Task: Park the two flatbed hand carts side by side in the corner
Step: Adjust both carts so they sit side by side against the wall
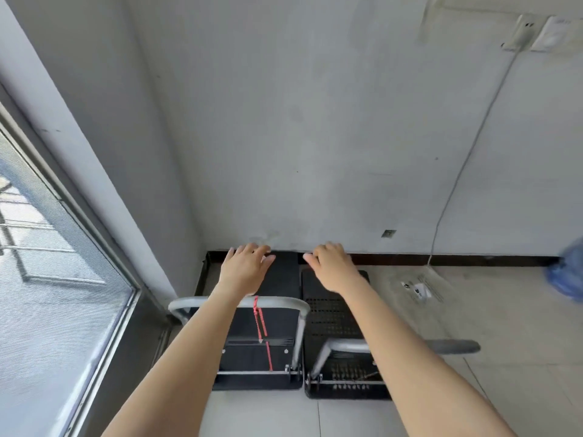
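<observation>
Two black flatbed hand carts stand side by side in the corner, their far ends against the wall's dark baseboard. The left cart (285,279) has a grey handle bar (284,300) with a red cord (261,323) tied to it. The right cart (331,316) has a perforated deck, and its grey handle (454,346) leans to the right. My left hand (244,268) is stretched out above the left cart, fingers spread, holding nothing. My right hand (332,266) hovers the same way over the right cart, past its handle.
A large window (47,247) with a grey frame runs along the left. A white wall (315,121) stands ahead with a cable (467,159) hanging from a socket (520,33). A blue blurred object (568,272) sits at the right edge. Pale floor tiles (489,310) lie to the right.
</observation>
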